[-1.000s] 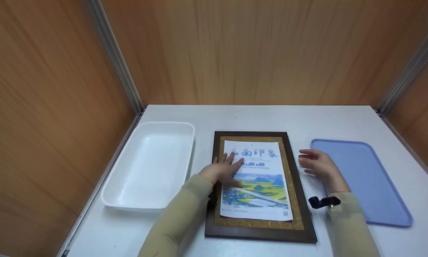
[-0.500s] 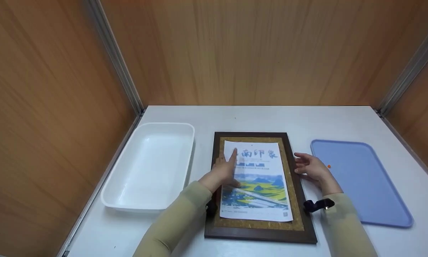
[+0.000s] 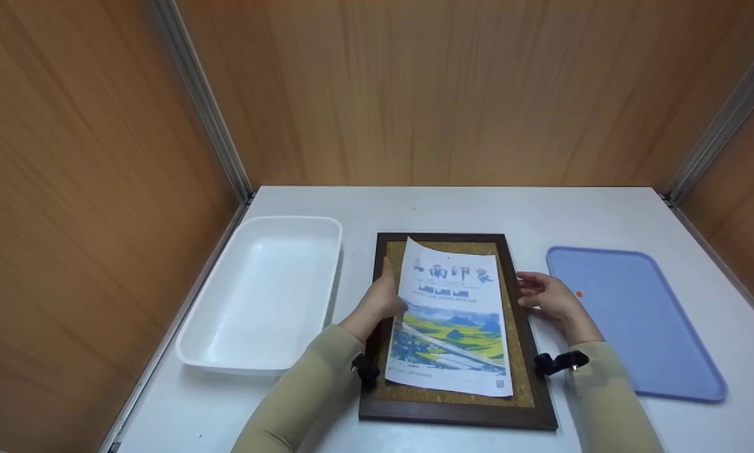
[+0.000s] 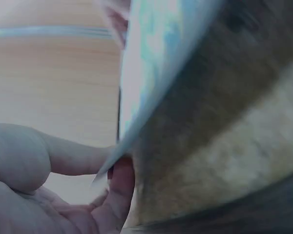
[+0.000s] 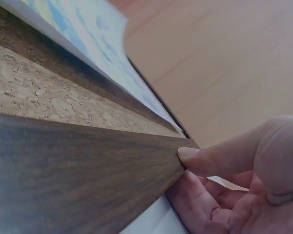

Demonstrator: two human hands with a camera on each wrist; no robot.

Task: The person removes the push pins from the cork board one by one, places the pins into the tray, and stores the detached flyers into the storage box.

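A cork board in a dark wooden frame lies flat in the middle of a white table, between a white tray on the left and a flat blue tray on the right. On the cork lies a printed sheet of paper showing blue lettering over a picture of yellow fields and blue hills.

The left hand is at the left edge of the paper, fingers slipped under it, so that the left side and the far left corner of the sheet stand lifted off the cork while the right side lies on the board. The left wrist view shows the paper curving up just above the fingertips, with the thumb beside its edge; the fingers look only lightly bent, and whether they pinch the sheet cannot be told from these blurred views.

The right hand rests at the right rail of the frame, about midway along it. In the right wrist view the thumb tip touches the outer edge of the frame, the other fingers loosely curled below it against the table, not wrapped round the wood.

A small orange speck sits on the blue tray, near the right hand
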